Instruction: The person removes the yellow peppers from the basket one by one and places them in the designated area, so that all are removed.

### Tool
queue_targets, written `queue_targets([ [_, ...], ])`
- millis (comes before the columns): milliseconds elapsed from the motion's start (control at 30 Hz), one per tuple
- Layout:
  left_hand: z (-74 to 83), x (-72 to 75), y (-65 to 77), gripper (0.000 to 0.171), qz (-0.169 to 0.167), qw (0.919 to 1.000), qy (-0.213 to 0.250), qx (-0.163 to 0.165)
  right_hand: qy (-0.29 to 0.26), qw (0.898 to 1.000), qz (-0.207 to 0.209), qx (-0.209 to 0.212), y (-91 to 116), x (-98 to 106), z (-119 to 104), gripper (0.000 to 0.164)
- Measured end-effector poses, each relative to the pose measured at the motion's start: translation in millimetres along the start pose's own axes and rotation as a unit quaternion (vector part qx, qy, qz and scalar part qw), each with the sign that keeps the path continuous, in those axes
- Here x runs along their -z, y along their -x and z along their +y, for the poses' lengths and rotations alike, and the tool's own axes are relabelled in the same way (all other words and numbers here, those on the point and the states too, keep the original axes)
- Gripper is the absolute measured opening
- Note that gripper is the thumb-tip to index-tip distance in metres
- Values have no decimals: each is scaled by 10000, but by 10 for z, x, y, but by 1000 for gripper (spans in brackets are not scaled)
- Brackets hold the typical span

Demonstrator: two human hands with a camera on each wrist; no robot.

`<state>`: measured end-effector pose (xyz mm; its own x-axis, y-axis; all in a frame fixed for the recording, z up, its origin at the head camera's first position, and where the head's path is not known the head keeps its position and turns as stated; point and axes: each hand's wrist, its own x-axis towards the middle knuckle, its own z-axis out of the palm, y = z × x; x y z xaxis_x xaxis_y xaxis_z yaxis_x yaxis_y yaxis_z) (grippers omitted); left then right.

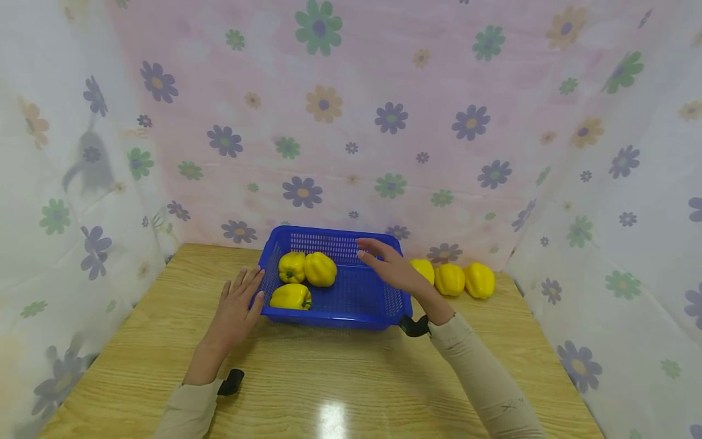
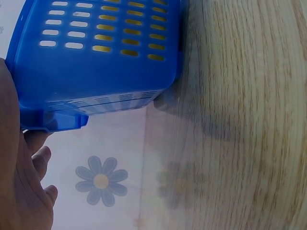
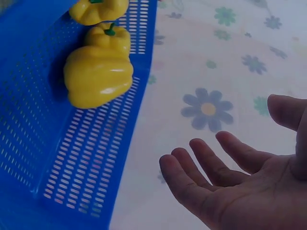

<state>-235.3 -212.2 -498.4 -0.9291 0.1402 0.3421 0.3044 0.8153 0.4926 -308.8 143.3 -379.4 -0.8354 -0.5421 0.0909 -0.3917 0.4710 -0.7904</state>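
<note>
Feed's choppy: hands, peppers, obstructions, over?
Left hand at basket, left end; right hand empty, near right end. Three peppers inside, three outside; right hand partly hides one.

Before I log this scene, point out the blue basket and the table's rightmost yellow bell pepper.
Blue basket (image 1: 353, 289), head view, bare floor.
Rightmost yellow bell pepper (image 1: 479, 280), head view, its visible side.

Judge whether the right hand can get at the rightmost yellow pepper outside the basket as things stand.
Probably yes: the right hand holds nothing, and nothing stands on the near side of the rightmost yellow pepper; only another pepper sits close on its left.
</note>
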Motion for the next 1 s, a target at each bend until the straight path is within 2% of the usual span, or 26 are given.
queue_targets([
  [267, -10, 17, 9, 53, 5, 10000, -67, 41, 350, 9981, -475, -187, -442, -268, 10, 54],
  [500, -11, 27, 12, 53, 13, 9999, -87, 49, 579, 9944, -818, -329, -740, -459, 60, 57],
  [767, -17, 9, 1, 53, 15, 10000, -83, 25, 796, 9892, -1059, -627, -964, -591, 197, 63],
  [1000, -26, -23, -6, 53, 10, 10000, -43, 2, 899, 9890, -960, -677, -1081, -711, 328, 56],
])
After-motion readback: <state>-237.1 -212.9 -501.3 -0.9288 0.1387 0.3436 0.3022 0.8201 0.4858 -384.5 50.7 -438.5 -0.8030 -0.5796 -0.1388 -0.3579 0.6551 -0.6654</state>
